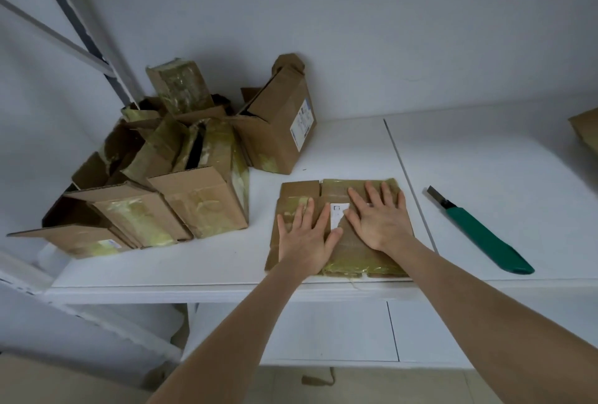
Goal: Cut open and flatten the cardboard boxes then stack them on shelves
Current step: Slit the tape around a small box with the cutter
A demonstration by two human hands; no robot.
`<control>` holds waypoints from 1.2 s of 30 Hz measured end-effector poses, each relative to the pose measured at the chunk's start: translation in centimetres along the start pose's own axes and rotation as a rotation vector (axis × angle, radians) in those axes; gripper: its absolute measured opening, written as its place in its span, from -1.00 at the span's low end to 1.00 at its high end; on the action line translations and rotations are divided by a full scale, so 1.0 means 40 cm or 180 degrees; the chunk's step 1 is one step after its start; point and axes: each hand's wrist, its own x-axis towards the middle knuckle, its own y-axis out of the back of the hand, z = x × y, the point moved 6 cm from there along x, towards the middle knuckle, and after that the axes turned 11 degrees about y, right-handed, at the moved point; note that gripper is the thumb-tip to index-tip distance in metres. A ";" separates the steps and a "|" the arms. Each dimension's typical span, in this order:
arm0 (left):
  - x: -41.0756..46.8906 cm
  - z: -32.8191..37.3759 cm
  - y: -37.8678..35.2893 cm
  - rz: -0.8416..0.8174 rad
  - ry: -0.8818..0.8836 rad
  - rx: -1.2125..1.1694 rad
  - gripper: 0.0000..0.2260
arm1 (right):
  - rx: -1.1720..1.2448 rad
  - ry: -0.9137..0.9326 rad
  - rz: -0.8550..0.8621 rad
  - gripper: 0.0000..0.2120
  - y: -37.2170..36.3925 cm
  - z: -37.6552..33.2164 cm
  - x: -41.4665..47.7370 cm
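A flattened cardboard box (301,191) with yellowed tape and a white label lies near the front edge of the white shelf (485,157). My left hand (304,235) presses flat on its left half, fingers straight. My right hand (378,216) presses flat on its right half, fingers spread. A green-handled utility knife (485,237) with its blade out lies on the shelf to the right of the box, apart from both hands.
A pile of several taped, opened cardboard boxes (155,183) fills the shelf's left side. One taller box with a label (281,125) leans behind it. Another piece of cardboard (587,131) shows at the right edge. A lower shelf (323,332) lies beneath.
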 end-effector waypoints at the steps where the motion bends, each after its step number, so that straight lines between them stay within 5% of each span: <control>1: -0.007 -0.003 -0.004 0.0051 0.0033 0.0081 -0.41 | 0.0018 -0.0044 0.0057 -0.46 0.002 -0.005 -0.005; 36: 0.114 0.015 0.009 0.0015 -0.0106 0.0060 -0.47 | -0.0032 -0.0006 -0.0051 -0.48 -0.024 -0.057 -0.113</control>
